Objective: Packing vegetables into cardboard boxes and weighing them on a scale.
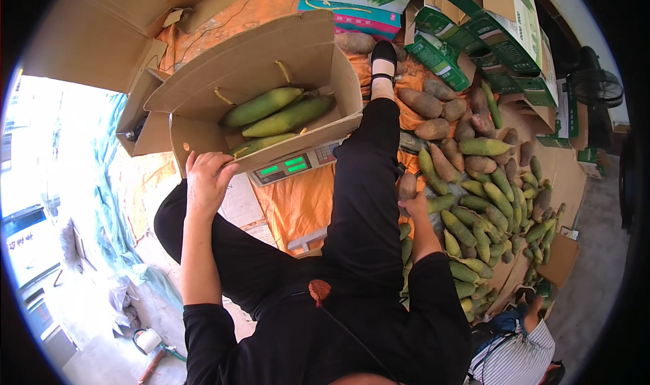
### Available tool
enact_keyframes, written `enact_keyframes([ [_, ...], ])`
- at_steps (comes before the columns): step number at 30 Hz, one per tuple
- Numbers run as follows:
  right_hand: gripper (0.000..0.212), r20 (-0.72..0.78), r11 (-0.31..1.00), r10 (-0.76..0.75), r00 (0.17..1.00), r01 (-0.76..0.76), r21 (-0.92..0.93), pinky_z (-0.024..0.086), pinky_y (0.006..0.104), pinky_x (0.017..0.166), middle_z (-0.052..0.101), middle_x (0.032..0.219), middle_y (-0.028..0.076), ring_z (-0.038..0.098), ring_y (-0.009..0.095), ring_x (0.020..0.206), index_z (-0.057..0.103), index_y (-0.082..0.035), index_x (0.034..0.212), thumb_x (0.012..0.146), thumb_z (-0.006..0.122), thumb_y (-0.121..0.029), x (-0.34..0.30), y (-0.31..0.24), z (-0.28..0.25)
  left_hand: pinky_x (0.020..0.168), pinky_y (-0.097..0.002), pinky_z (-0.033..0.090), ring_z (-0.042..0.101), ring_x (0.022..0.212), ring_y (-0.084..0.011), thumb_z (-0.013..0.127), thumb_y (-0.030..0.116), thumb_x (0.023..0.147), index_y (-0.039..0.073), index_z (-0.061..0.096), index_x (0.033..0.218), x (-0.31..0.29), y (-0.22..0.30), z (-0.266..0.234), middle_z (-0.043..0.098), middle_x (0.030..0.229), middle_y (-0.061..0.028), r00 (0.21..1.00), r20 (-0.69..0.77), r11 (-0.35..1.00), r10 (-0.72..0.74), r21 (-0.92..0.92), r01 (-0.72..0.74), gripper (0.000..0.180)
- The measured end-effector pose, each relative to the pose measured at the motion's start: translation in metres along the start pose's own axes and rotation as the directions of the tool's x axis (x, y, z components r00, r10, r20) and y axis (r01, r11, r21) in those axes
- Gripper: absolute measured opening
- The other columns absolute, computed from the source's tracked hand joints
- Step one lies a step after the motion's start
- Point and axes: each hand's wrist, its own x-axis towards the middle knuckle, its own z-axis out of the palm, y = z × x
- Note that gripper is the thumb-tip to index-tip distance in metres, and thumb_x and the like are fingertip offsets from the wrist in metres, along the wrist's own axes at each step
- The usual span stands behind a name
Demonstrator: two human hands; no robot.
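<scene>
An open cardboard box (261, 149) sits on a digital scale (298, 163) with a lit green display. Inside it lie several long green radishes (288, 114). My left hand (208, 182) grips the box's near left edge, its fingers bent over the rim. On the right, beside my knee, my right hand (415, 206) has its fingers closed round the lower end of a reddish-brown radish (407, 186); my hand hides part of it. A large heap of green radishes (497, 205) spreads just right of that hand, with reddish ones (421, 103) farther off.
Green printed cartons (497, 46) stand at the far right, near a black fan (594, 80). Blue and pink boxes (352, 20) stand at the back. Another person in a striped shirt (518, 358) is at the lower right. Orange sheeting (291, 205) covers the floor.
</scene>
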Motion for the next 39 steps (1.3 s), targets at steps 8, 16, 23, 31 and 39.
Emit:
enact_keyframes([
  [8, 0.069, -0.045, 0.772, -0.177, 0.983, 0.167, 0.613, 0.047, 0.0379, 0.087, 0.053, 0.119, 0.016, 0.055, 0.028, 0.105, 0.039, 0.004, 0.126, 0.068, 0.076, -0.002, -0.029, -0.009, -0.047, 0.103, -0.0499, 0.029, 0.058, 0.094, -0.0276, 0.062, 0.030, 0.084, 0.006, 0.067, 0.090, -0.005, 0.001, -0.006, 0.065, 0.090, -0.0083, 0.999, -0.033, 0.999, 0.011, -0.040, -0.012, 0.025],
  [16, 0.073, -0.370, 0.482, -0.704, 0.606, 0.790, 0.379, 0.039, 0.0352, 0.097, 0.052, 0.119, 0.015, 0.050, 0.026, 0.113, 0.042, 0.000, 0.127, 0.063, 0.076, -0.006, -0.108, -0.158, -0.170, 0.102, -0.0494, 0.029, 0.058, 0.094, -0.0284, 0.061, 0.030, 0.085, 0.006, 0.067, 0.090, -0.008, -0.002, -0.011, 0.065, 0.091, -0.0087, 0.999, -0.049, 0.997, 0.007, -0.082, -0.011, 0.025],
  [23, 0.071, -0.337, 0.203, -0.926, 0.173, 0.977, -0.058, 0.040, 0.0420, 0.095, 0.056, 0.115, 0.014, 0.051, 0.034, 0.109, 0.050, -0.006, 0.120, 0.057, 0.080, -0.018, -0.181, -0.283, -0.182, 0.102, -0.0472, 0.030, 0.058, 0.094, -0.0282, 0.059, 0.030, 0.086, 0.006, 0.067, 0.091, -0.010, -0.004, -0.013, 0.064, 0.089, -0.0086, 0.999, -0.046, 0.993, 0.011, -0.120, -0.017, 0.025],
  [31, 0.061, -0.126, 0.125, -0.988, 0.084, 0.921, -0.370, 0.037, 0.0423, 0.093, 0.057, 0.117, 0.008, 0.051, 0.030, 0.107, 0.052, -0.012, 0.120, 0.065, 0.077, -0.020, -0.185, -0.326, -0.122, 0.098, -0.0436, 0.034, 0.058, 0.092, -0.0285, 0.058, 0.027, 0.087, 0.004, 0.066, 0.092, -0.005, 0.000, -0.014, 0.064, 0.088, -0.0103, 0.999, -0.021, 0.990, 0.030, -0.138, -0.033, 0.025],
  [39, 0.035, -0.503, 0.480, -0.796, 0.336, 0.857, -0.186, 0.045, 0.0406, 0.083, 0.063, 0.100, 0.007, 0.058, 0.028, 0.097, 0.063, -0.013, 0.105, 0.072, 0.072, -0.023, -0.103, -0.228, -0.144, 0.086, -0.0390, 0.043, 0.059, 0.090, -0.0308, 0.058, 0.019, 0.087, 0.003, 0.067, 0.094, -0.004, -0.006, -0.008, 0.065, 0.091, -0.0129, 1.000, -0.017, 0.984, 0.023, -0.179, -0.025, 0.019],
])
